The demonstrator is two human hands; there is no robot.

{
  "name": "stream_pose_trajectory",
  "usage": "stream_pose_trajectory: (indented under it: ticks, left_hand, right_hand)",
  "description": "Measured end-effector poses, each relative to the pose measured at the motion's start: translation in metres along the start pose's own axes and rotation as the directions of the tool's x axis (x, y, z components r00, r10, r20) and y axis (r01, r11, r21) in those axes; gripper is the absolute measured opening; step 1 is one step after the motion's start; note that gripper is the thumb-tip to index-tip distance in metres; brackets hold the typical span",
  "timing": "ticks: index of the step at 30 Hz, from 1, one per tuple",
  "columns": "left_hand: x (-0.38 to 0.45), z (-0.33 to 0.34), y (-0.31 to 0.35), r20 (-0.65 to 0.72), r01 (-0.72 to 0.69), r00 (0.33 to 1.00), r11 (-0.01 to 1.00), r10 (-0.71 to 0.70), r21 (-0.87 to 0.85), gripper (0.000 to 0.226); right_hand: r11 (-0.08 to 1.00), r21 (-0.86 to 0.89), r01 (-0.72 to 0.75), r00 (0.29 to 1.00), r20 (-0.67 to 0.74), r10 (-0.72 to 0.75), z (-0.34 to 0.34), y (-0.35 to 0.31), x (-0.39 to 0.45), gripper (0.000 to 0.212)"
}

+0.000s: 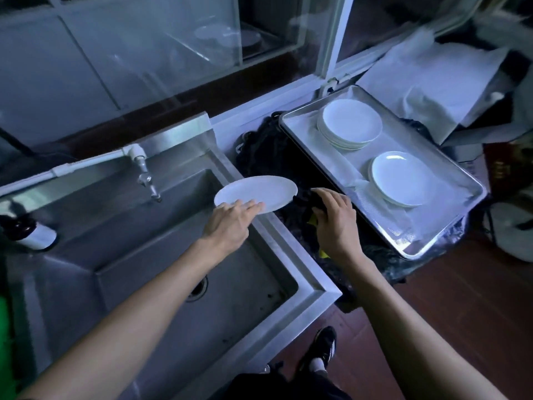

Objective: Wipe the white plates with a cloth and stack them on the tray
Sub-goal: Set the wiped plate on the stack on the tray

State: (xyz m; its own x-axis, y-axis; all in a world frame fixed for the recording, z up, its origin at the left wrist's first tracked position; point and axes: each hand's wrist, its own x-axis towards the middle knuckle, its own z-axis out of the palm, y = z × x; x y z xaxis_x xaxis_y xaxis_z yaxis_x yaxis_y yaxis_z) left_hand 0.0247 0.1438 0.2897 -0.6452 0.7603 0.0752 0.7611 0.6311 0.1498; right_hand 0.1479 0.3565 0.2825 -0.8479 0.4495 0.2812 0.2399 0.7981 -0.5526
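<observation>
My left hand (230, 223) holds a white plate (259, 192) by its near rim, above the sink's right edge, fingers lying over the rim. My right hand (334, 217) grips a dark cloth (305, 202) with a yellow side, just right of the plate and touching its edge. A metal tray (450, 215) lined with white cloth stands to the right. It carries a far stack of white plates (350, 124) and a near stack of white plates (399, 179).
A steel sink (161, 255) with a tap (144, 174) lies under my left arm. A dark bottle (28, 232) sits at the sink's left. Black material (265, 151) covers the surface beneath the tray. White cloths (432, 73) are piled behind the tray. Glass cabinet doors stand behind.
</observation>
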Motion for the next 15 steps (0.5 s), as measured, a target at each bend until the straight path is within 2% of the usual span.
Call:
stream_pose_trajectory:
  ticks: [9, 13, 15]
  left_hand:
    - [0.113, 0.010, 0.113, 0.023, -0.224, 0.975, 0.974, 0.223, 0.031, 0.070]
    - [0.158, 0.022, 0.162, 0.173, -0.275, 0.952, 0.953, 0.252, 0.126, 0.074]
    - [0.177, 0.030, 0.187, 0.205, -0.301, 0.941, 0.943, 0.270, 0.143, 0.075]
  right_hand:
    - [0.989, 0.059, -0.136, 0.980, -0.137, 0.143, -0.076, 0.105, 0.023, 0.042]
    - [0.980, 0.087, -0.177, 0.964, -0.187, 0.191, -0.104, 0.153, 0.025, 0.039]
    - [0.975, 0.098, -0.198, 0.956, -0.200, 0.215, -0.115, 0.174, 0.023, 0.038]
